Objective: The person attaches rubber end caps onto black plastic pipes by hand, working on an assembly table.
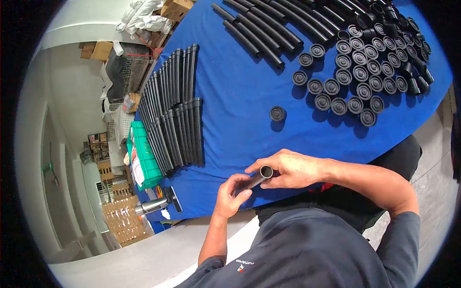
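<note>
L hand [229, 197] is wrapping curled fingers + thumb round blk tube [254, 180]; R hand [293, 169] is bracketing its open end, index one side, thumb other, can't tell how firmly. Tube is sitting tilted btwn both hands, open end facing cam, by near edge of blue cloth [230, 129]. Poss. fails: tube could be slipping/twisting if grip is loosening; lone round pc [277, 114] could be getting knocked if R hand is swinging fwd; tube rows [197, 132] could be rolling if cloth is bunching.
</note>
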{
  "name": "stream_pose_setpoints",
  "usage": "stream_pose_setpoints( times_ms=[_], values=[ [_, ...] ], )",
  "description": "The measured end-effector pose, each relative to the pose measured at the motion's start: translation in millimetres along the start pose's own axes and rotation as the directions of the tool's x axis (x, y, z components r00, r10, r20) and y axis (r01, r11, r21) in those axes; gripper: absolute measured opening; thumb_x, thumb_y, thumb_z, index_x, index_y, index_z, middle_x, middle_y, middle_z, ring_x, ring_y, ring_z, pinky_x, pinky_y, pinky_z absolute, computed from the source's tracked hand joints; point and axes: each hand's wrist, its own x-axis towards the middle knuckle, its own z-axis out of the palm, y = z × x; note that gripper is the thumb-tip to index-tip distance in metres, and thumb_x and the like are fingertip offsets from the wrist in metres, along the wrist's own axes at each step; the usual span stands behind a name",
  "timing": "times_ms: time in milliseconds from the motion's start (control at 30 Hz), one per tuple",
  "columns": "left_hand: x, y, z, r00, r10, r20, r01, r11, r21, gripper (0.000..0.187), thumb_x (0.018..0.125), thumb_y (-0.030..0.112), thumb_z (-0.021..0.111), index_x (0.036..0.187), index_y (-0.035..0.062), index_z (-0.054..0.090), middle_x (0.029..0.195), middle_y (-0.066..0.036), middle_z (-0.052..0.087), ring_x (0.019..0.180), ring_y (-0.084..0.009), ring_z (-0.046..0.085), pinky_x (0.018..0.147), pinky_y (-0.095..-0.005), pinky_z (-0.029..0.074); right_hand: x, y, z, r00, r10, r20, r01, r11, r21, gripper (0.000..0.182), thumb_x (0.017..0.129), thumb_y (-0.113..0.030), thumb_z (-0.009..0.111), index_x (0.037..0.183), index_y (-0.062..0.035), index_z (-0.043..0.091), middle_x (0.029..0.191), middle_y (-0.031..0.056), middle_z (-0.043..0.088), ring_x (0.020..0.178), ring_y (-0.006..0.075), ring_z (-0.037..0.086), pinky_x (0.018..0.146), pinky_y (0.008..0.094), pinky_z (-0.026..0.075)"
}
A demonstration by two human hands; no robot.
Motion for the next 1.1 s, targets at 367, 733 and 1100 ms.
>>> stream_pose_setpoints(
  times_ms=[367, 733, 1100],
  values=[
    [7, -4, 26, 0.978, 0.101, -0.183, -0.180, 0.853, -0.490, 0.035, 0.091, 0.009, 0.077, 0.123, 0.0041, 0.062, 0.115, -0.010, 0.069, 0.111, -0.0254, 0.066, 0.106, -0.0484, 0.049, 1, -1, -2, 0.996, -0.076, -0.042, 0.065, 0.972, -0.224, 0.071, 0.093, -0.045, 0.071, 0.141, 0.0042, 0.052, 0.104, 0.0228, 0.064, 0.099, 0.0400, 0.066, 0.086, 0.0468, 0.053],
    [-6, -21, 29, 0.974, -0.226, 0.009, 0.213, 0.903, -0.372, 0.035, 0.097, 0.028, 0.074, 0.114, -0.0004, 0.064, 0.114, -0.013, 0.071, 0.104, -0.0248, 0.069, 0.091, -0.0379, 0.056, 1, -7, -1, 0.993, -0.002, -0.117, -0.027, 0.969, -0.246, 0.034, 0.096, -0.021, 0.065, 0.121, 0.0024, 0.065, 0.101, 0.0259, 0.071, 0.094, 0.0438, 0.070, 0.081, 0.0464, 0.055],
    [20, -10, 17, 0.926, 0.255, -0.279, -0.095, 0.872, 0.480, 0.039, 0.078, 0.001, 0.081, 0.112, 0.0009, 0.061, 0.098, -0.010, 0.073, 0.090, -0.0213, 0.071, 0.085, -0.0344, 0.056, 2, -6, -6, 0.992, 0.105, -0.070, -0.112, 0.989, -0.096, 0.047, 0.091, -0.019, 0.072, 0.132, -0.0011, 0.060, 0.086, 0.0201, 0.072, 0.075, 0.0290, 0.073, 0.071, 0.0406, 0.056]
  ],
)
